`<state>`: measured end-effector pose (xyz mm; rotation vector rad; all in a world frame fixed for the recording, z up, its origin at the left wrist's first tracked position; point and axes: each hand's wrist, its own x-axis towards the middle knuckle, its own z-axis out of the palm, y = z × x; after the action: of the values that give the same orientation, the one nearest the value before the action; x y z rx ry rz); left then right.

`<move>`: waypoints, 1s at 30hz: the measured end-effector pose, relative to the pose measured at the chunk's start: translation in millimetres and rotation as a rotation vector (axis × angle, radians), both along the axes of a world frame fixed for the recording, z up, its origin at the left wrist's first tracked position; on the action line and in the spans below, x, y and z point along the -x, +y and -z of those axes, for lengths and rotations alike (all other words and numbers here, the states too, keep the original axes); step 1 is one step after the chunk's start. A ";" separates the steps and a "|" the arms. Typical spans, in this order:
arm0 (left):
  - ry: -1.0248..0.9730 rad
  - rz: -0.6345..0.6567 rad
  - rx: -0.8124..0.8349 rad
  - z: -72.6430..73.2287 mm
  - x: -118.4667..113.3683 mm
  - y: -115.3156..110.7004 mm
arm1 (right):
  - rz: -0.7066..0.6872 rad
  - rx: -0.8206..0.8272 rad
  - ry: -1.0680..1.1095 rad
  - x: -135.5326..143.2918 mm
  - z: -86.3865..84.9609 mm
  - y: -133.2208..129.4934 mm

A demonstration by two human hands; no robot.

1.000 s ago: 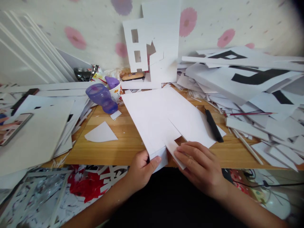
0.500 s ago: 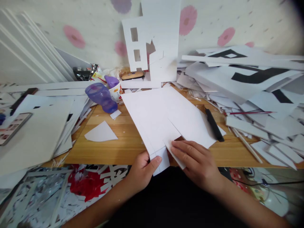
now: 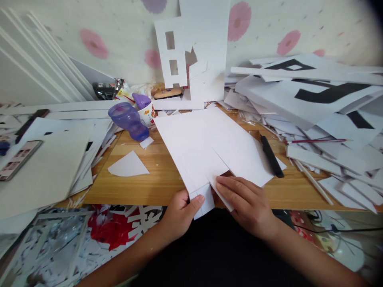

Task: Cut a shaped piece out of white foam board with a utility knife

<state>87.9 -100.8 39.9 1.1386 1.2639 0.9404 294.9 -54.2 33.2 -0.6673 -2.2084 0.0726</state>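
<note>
A large white foam board [image 3: 199, 143] lies on the wooden table, its near end reaching past the table's front edge. Pencil lines and a slanting cut show on its near part. My left hand [image 3: 184, 213] pinches the near left corner, thumb on top and fingers underneath. My right hand [image 3: 248, 201] is closed on a flap of the same board, which tilts up beside a dark gap. The fingertips press on the flap's face; the thumb is hidden. To the right, a black utility knife [image 3: 271, 157] rests along the board's right side.
A fan-shaped white offcut [image 3: 128, 164] and a purple cup [image 3: 128, 119] stand left of the board. White scraps [image 3: 317, 159] pile up on the right, with a red pencil [image 3: 317, 140] on them. A phone [image 3: 20, 159] lies on boards at far left.
The view has shifted slightly. Both hands keep their hold on the board, and the flap stays tilted much as before.
</note>
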 end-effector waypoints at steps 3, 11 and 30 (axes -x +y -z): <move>-0.017 -0.029 0.027 2.2 -0.4 0.7 | -0.001 -0.002 -0.004 0.9 0.5 -0.5; 0.121 -0.037 -0.061 -10.4 1.3 8.6 | -0.165 0.129 0.018 -7.7 -23.7 1.3; 0.271 0.097 -0.342 -31.0 4.5 8.5 | 0.225 0.116 -0.407 13.2 -42.6 23.8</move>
<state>83.5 -92.3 70.9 1.6251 1.2781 0.9764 281.7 -30.4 75.8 -1.0691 -2.5097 -0.0566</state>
